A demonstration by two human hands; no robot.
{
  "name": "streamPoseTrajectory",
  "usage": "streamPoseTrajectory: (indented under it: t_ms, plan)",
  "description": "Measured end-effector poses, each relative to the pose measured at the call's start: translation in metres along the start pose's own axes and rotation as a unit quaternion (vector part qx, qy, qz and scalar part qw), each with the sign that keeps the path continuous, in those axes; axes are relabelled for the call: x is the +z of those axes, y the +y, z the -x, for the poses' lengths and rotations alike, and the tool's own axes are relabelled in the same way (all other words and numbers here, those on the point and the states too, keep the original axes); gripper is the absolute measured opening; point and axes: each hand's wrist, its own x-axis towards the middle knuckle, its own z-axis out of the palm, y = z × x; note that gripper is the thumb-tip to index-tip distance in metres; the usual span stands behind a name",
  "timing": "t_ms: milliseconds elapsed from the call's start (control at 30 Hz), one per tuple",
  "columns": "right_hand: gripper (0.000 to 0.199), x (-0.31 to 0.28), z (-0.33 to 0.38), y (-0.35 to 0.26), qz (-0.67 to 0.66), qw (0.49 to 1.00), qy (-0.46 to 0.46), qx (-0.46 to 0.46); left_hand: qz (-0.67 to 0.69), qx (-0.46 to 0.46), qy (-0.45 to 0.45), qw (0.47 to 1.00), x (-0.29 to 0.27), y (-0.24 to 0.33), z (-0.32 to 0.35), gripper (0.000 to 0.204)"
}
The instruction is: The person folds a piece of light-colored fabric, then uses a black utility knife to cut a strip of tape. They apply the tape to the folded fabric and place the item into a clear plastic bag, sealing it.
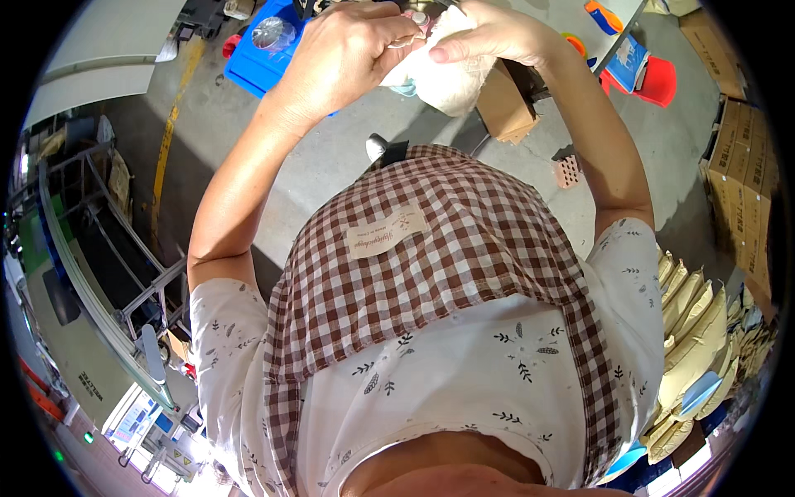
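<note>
Both my arms reach up to the top of the view, where a cream-coloured piece of cloth (451, 79) is bunched between my hands. My left hand (348, 54) is closed, its fingers pinching the cloth's left side. From the other side my right hand (509, 37) grips it, the thumb pressed on its top and the other fingers partly hidden behind. Between the hands shows a small pinkish thing (420, 18) that I cannot make out. A pale blue bit peeks out under the cloth. Below hangs my brown-and-white checked apron (431, 240).
A blue crate (257, 70) with a clear plastic item stands beyond my left forearm. Past the right hand are a cardboard box (505, 103), a red stool (658, 83) and a table edge. Stacked cartons (741, 182) and cream bags (691, 323) line the right; metal-framed equipment (108, 273) fills the left.
</note>
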Motion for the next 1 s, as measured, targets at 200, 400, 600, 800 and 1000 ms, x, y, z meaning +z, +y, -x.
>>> streamPoseTrajectory:
  t_ms: [200, 400, 600, 800, 1000]
  plan:
    - [0.023, -0.005, -0.005, -0.005, 0.181, 0.980, -0.076, -0.030, 0.086, -0.108, -0.138, 0.981, 0.000, 0.001, 0.003, 0.031]
    - [0.020, -0.011, -0.020, 0.043, 0.172, 0.957, -0.058, -0.228, 0.087, -0.019, -0.134, 0.987, 0.004, -0.005, -0.001, 0.025]
    - [0.019, 0.013, 0.012, 0.014, -0.155, 0.988, 0.015, 0.011, -0.012, 0.017, -0.031, 0.999, -0.002, 0.011, 0.004, 0.022]
    - [0.023, 0.015, 0.015, 0.042, -0.182, 0.981, 0.045, 0.044, 0.039, -0.015, 0.010, 0.999, 0.009, -0.003, 0.017, 0.019]
    - [0.026, 0.018, 0.004, 0.014, 0.009, 0.998, 0.015, -0.057, 0.081, -0.053, -0.044, 0.994, 0.013, -0.004, 0.014, 0.019]
